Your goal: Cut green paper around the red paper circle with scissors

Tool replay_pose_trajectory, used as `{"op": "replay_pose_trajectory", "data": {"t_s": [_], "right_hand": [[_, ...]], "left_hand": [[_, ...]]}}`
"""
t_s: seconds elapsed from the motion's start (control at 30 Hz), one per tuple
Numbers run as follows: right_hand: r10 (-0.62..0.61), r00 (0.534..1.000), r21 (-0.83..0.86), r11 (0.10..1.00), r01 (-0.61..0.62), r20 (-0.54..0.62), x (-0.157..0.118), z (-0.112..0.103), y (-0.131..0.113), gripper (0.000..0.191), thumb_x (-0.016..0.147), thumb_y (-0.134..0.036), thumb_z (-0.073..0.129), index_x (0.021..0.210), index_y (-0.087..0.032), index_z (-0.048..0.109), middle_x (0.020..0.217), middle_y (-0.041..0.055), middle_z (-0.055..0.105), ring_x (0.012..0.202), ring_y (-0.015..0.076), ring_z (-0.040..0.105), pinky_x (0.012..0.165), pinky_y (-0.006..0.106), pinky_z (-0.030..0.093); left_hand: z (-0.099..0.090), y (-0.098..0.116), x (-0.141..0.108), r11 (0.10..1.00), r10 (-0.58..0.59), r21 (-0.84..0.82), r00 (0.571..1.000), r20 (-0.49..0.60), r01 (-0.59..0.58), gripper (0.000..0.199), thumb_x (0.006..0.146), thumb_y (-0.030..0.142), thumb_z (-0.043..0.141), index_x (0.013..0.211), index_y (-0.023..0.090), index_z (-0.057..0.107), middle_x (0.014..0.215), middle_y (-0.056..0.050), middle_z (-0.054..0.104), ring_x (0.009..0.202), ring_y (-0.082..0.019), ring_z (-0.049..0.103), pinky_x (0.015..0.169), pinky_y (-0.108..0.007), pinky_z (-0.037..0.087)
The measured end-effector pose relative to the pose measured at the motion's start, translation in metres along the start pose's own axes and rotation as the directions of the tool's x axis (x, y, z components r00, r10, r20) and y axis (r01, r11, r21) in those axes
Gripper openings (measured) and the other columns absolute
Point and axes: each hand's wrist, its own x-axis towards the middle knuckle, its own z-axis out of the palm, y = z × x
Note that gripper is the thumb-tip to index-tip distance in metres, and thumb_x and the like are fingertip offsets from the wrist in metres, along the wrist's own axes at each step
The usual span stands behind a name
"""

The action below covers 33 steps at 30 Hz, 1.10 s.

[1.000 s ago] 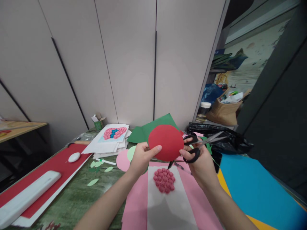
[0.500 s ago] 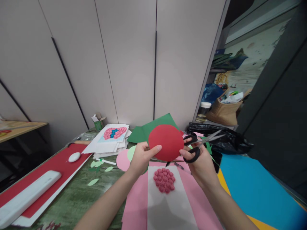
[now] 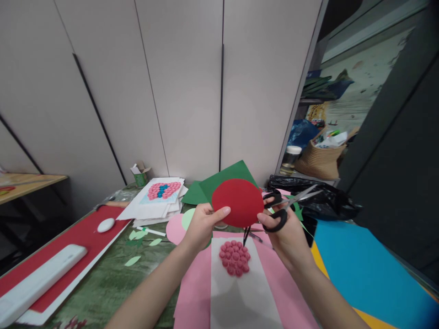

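A red paper circle (image 3: 238,201) is held up above the table, its face toward me. My left hand (image 3: 199,228) pinches its left edge, thumb on the front. My right hand (image 3: 291,242) has its fingers through the black handles of a pair of scissors (image 3: 284,217), whose blades point away to the right, slightly apart. That hand's fingertips also touch the circle's right edge. Below lies a white sheet (image 3: 236,299) bearing a cluster of pink rolled paper roses (image 3: 235,258). Two thin dark prongs (image 3: 246,235) show just under the circle; I cannot tell what they belong to.
Pink paper (image 3: 194,297) lies under the white sheet, blue paper (image 3: 363,265) at right. Green paper (image 3: 226,178) stands behind the circle. Leaf cutouts (image 3: 133,261), a paper stack with a flower picture (image 3: 164,189), a white trimmer (image 3: 44,278) and a black bag (image 3: 329,203) surround the work.
The red circle has tilted slightly, so its lower edge sits a little higher and more of the dark prongs shows beneath it. Both hands keep their hold almost unmoved.
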Motion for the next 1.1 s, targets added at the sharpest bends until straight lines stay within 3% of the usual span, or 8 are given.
{"op": "replay_pose_trajectory", "data": {"t_s": [0.3, 0.47, 0.73, 0.87, 1.1], "right_hand": [[0.054, 0.998, 0.085, 0.995, -0.056, 0.031, 0.0023, -0.0046, -0.0001, 0.035, 0.059, -0.019, 0.075, 0.084, -0.024, 0.051, 0.087, 0.0001, 0.057, 0.068, 0.0131, 0.055, 0.063, 0.027, 0.046], [0.067, 0.997, 0.126, 0.990, -0.070, 0.029, 0.0041, -0.0060, 0.0007, 0.035, 0.060, -0.016, 0.074, 0.086, -0.024, 0.052, 0.092, -0.0004, 0.058, 0.072, 0.0129, 0.056, 0.072, 0.029, 0.046], [0.112, 0.989, 0.213, 0.968, -0.131, 0.101, 0.0021, -0.0013, -0.0028, 0.026, 0.063, -0.012, 0.071, 0.082, -0.022, 0.056, 0.091, 0.0003, 0.060, 0.087, 0.0151, 0.055, 0.085, 0.032, 0.042], [0.097, 0.993, 0.216, 0.970, -0.109, 0.067, 0.0027, -0.0023, -0.0025, 0.029, 0.061, -0.011, 0.072, 0.082, -0.022, 0.056, 0.089, -0.0005, 0.058, 0.082, 0.0145, 0.055, 0.082, 0.032, 0.044], [0.031, 1.000, 0.139, 0.990, -0.029, -0.006, 0.0015, -0.0056, -0.0010, 0.034, 0.059, -0.012, 0.075, 0.084, -0.023, 0.054, 0.086, -0.0010, 0.057, 0.072, 0.0121, 0.055, 0.065, 0.026, 0.045]], "left_hand": [[-0.0024, 0.0012, 0.0022, 0.990, -0.111, -0.066, 0.980, 0.166, 0.124, 0.021, 0.073, 0.028, 0.063, 0.081, 0.010, 0.069, 0.074, -0.009, 0.070, 0.073, -0.019, 0.065, 0.073, -0.034, 0.051], [-0.0034, 0.0007, 0.0023, 0.990, -0.114, -0.055, 0.977, 0.181, 0.126, 0.025, 0.075, 0.027, 0.062, 0.092, 0.011, 0.068, 0.085, -0.012, 0.070, 0.079, -0.021, 0.065, 0.073, -0.035, 0.051], [-0.0015, -0.0002, 0.0022, 0.994, -0.098, -0.034, 0.983, 0.157, 0.104, 0.024, 0.076, 0.026, 0.061, 0.094, 0.012, 0.067, 0.087, -0.011, 0.071, 0.080, -0.023, 0.066, 0.070, -0.036, 0.052], [-0.0023, -0.0023, 0.0038, 0.996, -0.078, -0.019, 0.986, 0.146, 0.082, 0.020, 0.076, 0.027, 0.061, 0.087, 0.011, 0.068, 0.083, -0.010, 0.071, 0.079, -0.023, 0.066, 0.070, -0.036, 0.052], [-0.0081, -0.0060, 0.0079, 0.994, -0.098, -0.033, 0.978, 0.186, 0.106, 0.028, 0.075, 0.028, 0.062, 0.095, 0.010, 0.067, 0.087, -0.013, 0.070, 0.082, -0.025, 0.065, 0.075, -0.039, 0.051]]}}
